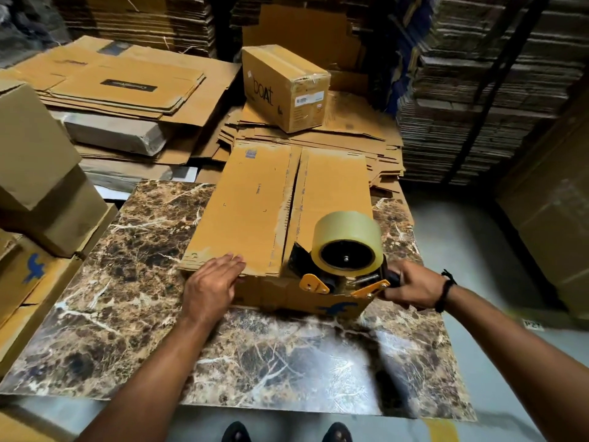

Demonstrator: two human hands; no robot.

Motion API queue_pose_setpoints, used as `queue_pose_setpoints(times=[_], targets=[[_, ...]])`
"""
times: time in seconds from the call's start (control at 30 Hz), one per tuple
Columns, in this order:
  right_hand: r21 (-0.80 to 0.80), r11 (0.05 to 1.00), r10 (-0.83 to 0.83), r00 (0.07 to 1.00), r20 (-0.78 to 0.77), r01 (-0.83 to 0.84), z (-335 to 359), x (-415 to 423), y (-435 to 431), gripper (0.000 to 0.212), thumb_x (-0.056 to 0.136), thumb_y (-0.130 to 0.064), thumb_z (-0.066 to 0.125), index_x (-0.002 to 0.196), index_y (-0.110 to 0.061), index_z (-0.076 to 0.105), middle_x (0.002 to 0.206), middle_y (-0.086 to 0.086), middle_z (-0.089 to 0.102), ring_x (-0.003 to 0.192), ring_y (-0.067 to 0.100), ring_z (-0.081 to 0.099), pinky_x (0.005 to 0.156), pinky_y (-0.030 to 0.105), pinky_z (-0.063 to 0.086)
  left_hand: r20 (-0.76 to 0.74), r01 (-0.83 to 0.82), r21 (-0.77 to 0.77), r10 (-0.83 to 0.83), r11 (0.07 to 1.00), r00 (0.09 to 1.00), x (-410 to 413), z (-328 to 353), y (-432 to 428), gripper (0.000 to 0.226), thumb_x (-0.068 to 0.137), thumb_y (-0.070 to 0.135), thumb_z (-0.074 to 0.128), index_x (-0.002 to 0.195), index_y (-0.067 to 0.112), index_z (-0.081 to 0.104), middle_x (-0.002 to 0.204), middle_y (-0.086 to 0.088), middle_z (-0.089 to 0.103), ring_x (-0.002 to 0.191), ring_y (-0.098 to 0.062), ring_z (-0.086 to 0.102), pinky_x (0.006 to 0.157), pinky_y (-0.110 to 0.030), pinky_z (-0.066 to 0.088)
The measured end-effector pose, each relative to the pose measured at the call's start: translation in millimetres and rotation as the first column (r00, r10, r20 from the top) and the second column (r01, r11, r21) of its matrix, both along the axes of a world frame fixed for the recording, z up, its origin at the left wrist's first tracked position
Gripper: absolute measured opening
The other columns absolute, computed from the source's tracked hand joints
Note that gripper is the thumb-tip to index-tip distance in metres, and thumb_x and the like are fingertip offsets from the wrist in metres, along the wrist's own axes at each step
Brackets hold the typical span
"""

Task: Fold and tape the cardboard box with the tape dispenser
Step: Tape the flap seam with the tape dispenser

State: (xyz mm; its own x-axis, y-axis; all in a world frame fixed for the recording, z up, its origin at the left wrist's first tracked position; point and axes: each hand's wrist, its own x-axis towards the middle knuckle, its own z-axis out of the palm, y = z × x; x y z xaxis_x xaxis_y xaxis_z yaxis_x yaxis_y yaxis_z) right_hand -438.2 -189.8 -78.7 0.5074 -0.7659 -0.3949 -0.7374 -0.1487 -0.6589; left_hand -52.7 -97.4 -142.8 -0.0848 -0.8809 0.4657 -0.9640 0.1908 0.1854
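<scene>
Cardboard box (255, 215) under left hand (212, 283); right grip (409, 287) holds tape dispenser (342, 260).

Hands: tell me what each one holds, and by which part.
The right hand has its grip around the tape dispenser by its handle. The left hand holds nothing; it lies flat on the box at the near left corner.

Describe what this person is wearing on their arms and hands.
Both forearms are bare, with no sleeves in view and no gloves on the hands. The right hand has a black cord bracelet with a small knot around its wrist. The left hand and its wrist wear nothing.
</scene>
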Motion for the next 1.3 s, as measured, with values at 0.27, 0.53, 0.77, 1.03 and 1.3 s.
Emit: queue_pose_setpoints(times=[0.27,0.53,0.77,1.03,1.3], targets=[[-0.07,0.995,-0.081,0.99,-0.118,0.074,0,-50,2,0.024,0.072,-0.018,0.068,0.071,0.003,0.057,0.052,0.003,0.052,0.043,0.015,0.049,0.044,0.026,0.039,0.032,-0.072,0.089,0.07,0.993,0.997,-6,2,-3,0.062,0.061,0.006,0.085,0.118,0.005,0.059,0.118,-0.012,0.063,0.11,-0.029,0.06,0.099,-0.046,0.036],[-0.025,0.996,-0.084,0.995,-0.052,0.083,-12,-47,2,0.021,0.079,-0.004,0.067,0.062,-0.015,0.06,0.041,-0.007,0.053,0.038,0.01,0.05,0.042,0.024,0.041,0.125,0.028,0.095,-0.04,0.995,0.991,-55,5,-5,0.068,0.059,0.029,0.087,0.118,0.008,0.06,0.12,-0.01,0.063,0.112,-0.027,0.059,0.098,-0.049,0.032],[-0.046,0.993,-0.109,0.994,0.017,0.11,-17,-60,2,0.025,0.071,-0.018,0.067,0.082,0.003,0.057,0.059,0.009,0.056,0.046,0.018,0.054,0.045,0.029,0.043,0.002,0.069,0.04,-0.07,0.997,0.998,-55,2,-14,0.057,0.055,-0.003,0.084,0.107,0.01,0.067,0.101,-0.006,0.071,0.093,-0.021,0.068,0.079,-0.044,0.056],[-0.03,0.98,-0.196,0.977,-0.085,0.195,-22,-102,2,0.021,0.07,-0.014,0.069,0.066,0.005,0.061,0.044,0.001,0.051,0.038,0.014,0.047,0.039,0.023,0.037,0.012,-0.025,0.092,0.024,0.995,1.0,-70,10,-11,0.072,0.052,-0.006,0.084,0.119,0.009,0.061,0.1,-0.012,0.071,0.09,-0.026,0.069,0.082,-0.047,0.051],[-0.008,0.98,-0.199,0.98,-0.025,0.199,-50,-105,4,0.045,0.058,-0.033,0.061,0.077,0.008,0.062,0.056,0.021,0.06,0.042,0.018,0.051,0.043,0.025,0.039,0.164,-0.071,0.153,0.046,0.986,0.985,-96,7,-11,0.056,0.07,0.026,0.08,0.118,0.004,0.061,0.124,-0.014,0.06,0.117,-0.031,0.055,0.103,-0.048,0.028]])
